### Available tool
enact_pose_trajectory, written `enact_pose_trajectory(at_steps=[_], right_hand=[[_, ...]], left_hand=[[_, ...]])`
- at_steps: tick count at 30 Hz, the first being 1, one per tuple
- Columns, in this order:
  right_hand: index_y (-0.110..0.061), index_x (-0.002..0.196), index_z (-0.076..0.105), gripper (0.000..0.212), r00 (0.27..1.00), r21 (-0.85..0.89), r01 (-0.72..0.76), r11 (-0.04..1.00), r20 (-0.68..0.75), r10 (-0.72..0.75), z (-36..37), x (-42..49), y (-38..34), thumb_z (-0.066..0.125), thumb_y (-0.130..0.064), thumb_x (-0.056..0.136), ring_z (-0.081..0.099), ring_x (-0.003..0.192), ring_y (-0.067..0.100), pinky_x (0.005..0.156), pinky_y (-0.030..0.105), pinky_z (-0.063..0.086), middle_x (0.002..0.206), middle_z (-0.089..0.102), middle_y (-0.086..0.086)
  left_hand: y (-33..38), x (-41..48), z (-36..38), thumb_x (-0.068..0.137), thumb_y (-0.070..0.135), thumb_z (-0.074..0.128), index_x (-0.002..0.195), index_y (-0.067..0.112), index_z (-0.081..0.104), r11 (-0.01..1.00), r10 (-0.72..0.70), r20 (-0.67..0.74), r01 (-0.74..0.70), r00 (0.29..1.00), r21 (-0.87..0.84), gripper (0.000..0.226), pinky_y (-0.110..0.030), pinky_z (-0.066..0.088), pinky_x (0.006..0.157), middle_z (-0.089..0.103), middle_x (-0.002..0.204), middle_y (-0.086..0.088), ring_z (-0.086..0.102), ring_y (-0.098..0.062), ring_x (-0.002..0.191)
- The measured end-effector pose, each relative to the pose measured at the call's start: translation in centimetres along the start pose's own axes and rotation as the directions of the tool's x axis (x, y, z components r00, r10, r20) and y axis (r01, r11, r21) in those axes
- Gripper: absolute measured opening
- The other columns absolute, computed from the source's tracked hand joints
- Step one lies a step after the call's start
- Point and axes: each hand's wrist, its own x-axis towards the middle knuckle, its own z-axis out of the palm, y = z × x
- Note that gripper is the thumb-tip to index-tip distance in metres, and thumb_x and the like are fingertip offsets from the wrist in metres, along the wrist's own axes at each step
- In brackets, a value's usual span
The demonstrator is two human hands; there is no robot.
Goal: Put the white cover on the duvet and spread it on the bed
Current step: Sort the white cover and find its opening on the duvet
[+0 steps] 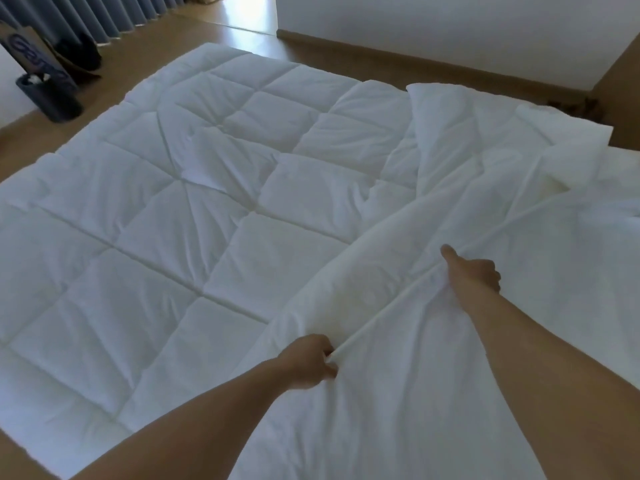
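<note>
**Both hands grip the cover's hem over the spread duvet**

One quilted white duvet point(166, 209) lies spread flat, its stitched squares showing across the left and middle of the view. One white cover point(433, 375) lies rumpled over the duvet's right side, reaching from the near edge up to the far right, where it bunches into raised folds.

A folded hem point(388, 315) of the cover runs as a taut diagonal line between the person's two hands. The left hand point(310, 362) is nearer to the camera and lower in the view, its fingers curled round the hem and its knuckles turned up. The right hand point(474, 273) is farther out along the same hem, clenched on a gather of the fabric, with its thumb stretched straight along the line of the hem. The hands are well apart, and both bare forearms reach in from the bottom edge. The uncovered part of the duvet lies to the left of both hands, with the bulk of the cover to their right and beneath the arms.

Wooden floor point(311, 60) shows beyond the duvet. At the upper left hangs a grey-blue curtain point(69, 19). Below it stands one dark round bin point(52, 98), just beside one cardboard box point(26, 46) with blue lettering. A white wall point(450, 32) closes the far side.
</note>
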Motion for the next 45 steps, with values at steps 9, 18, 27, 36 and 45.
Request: enact_pose_trajectory(at_steps=[9, 18, 27, 36, 45], right_hand=[[0.006, 0.124, 0.057, 0.042, 0.995, -0.108, 0.038, 0.993, -0.085, -0.047, 1.3, 3.0, -0.9, 0.054, -0.02, 0.091, 0.057, 0.118, 0.042, 0.095, 0.042, 0.047, 0.129, 0.058, 0.026], [-0.019, 0.066, 0.028, 0.027, 0.883, 0.539, 0.466, 0.702, -0.329, -0.333, 0.0, -9.0, -10.5, 0.045, -0.014, 0.086, 0.032, 0.066, 0.018, 0.066, 0.033, 0.029, 0.068, 0.032, -0.004], [-0.003, 0.096, 0.06, 0.014, 0.699, 0.536, 0.432, 0.725, 0.308, -0.645, 8.1, -26.6, -16.1, 0.057, -0.012, 0.087, 0.053, 0.082, 0.019, 0.072, 0.032, 0.04, 0.09, 0.058, 0.006], [-0.013, 0.147, 0.044, 0.053, 0.77, 0.185, 0.394, 0.9, 0.469, -0.433, 8.3, -33.2, -6.4, 0.054, -0.033, 0.099, 0.039, 0.138, 0.022, 0.102, 0.028, 0.03, 0.153, 0.04, 0.0], [-0.019, 0.139, 0.05, 0.043, 0.881, 0.133, 0.347, 0.929, 0.293, -0.371, -5.1, -34.1, 6.9, 0.053, -0.036, 0.1, 0.044, 0.134, 0.022, 0.097, 0.029, 0.035, 0.148, 0.045, 0.003]], left_hand=[[1.1, 0.7, -6.1, 0.084, 0.028, 0.069, 0.067, 0.024, 0.06, 0.993, 0.111, 0.232, -0.102, 0.966, -0.05, 0.02, -0.024, 0.043, 0.062, 0.058, 0.067, 0.004, 0.054, -0.012, 0.063], [-3.9, -4.0, -9.7, 0.084, 0.025, 0.064, 0.079, 0.007, 0.057, 0.98, 0.088, 0.163, -0.057, 0.983, -0.188, 0.02, -0.032, 0.052, 0.067, 0.059, 0.075, -0.005, 0.059, -0.019, 0.067], [-20.1, -13.2, -12.7, 0.077, 0.003, 0.055, 0.09, -0.002, 0.062, 0.927, -0.133, 0.106, 0.161, 0.986, -0.337, 0.015, -0.032, 0.057, 0.062, 0.066, 0.076, -0.016, 0.064, -0.025, 0.062], [-23.5, -17.8, -11.6, 0.093, 0.006, 0.046, 0.097, 0.005, 0.06, 0.873, -0.232, -0.182, 0.122, 0.956, -0.473, 0.015, -0.026, 0.047, 0.057, 0.073, 0.083, -0.011, 0.071, -0.025, 0.069], [-10.9, -18.6, -8.3, 0.092, 0.016, 0.058, 0.111, 0.014, 0.06, 0.938, 0.018, -0.211, -0.089, 0.977, -0.334, 0.019, -0.028, 0.045, 0.059, 0.064, 0.107, -0.011, 0.064, -0.023, 0.079]])
